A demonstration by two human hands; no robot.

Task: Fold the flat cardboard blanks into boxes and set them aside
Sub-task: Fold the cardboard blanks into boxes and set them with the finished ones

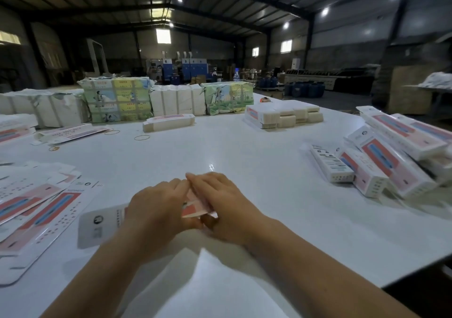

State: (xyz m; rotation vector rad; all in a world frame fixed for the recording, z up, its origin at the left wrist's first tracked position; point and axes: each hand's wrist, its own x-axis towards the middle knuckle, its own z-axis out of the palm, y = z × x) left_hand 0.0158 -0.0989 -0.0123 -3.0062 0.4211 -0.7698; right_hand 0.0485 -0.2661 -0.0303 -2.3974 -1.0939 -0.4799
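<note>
A white and pink cardboard blank (102,224) lies across the near middle of the white table (232,146), partly folded. My left hand (156,210) covers its middle and grips it. My right hand (225,205) holds its right end, fingers over the top and thumb under a pink flap (195,207). Both hands meet at the fingertips. Flat blanks (41,210) lie fanned out at the left. Folded boxes (391,156) are piled at the right.
Bundled stacks of flat blanks (168,122) (283,116) sit mid-table, with strapped bales (117,100) along the far edge. Rubber bands (141,137) lie near the left. The table's right edge (415,266) runs close to my right arm.
</note>
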